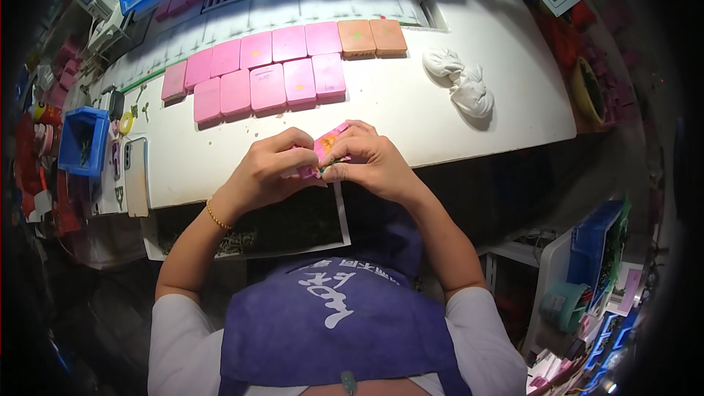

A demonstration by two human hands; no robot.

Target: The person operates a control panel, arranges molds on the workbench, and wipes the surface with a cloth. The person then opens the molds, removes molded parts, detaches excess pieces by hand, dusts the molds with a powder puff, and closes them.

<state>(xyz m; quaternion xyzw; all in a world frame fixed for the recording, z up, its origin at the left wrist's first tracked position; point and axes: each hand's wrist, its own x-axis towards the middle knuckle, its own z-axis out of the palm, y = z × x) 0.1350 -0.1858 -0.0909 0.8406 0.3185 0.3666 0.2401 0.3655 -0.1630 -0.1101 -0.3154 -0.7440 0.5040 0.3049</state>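
Just off the table's near edge, my left hand (pixel 277 161) and my right hand (pixel 365 152) meet around a small pink block (pixel 327 144) with an orange-yellow patch on its face. The fingers of my left hand are curled against its left side. My right hand wraps its far and right sides, thumb bent inward. Something small and greenish shows between the thumbs, too tiny to name. Beyond my hands lie two rows of pink blocks (pixel 268 88), some with yellow spots or writing. Two orange-brown blocks (pixel 357 38) end the back row.
A knotted white cloth bundle (pixel 469 92) lies on the right of the white table (pixel 506 51). On the left are a phone (pixel 136 176), yellow tape roll (pixel 126 122) and blue bin (pixel 82 141). A dark-bottomed tray (pixel 293 224) sits below my hands.
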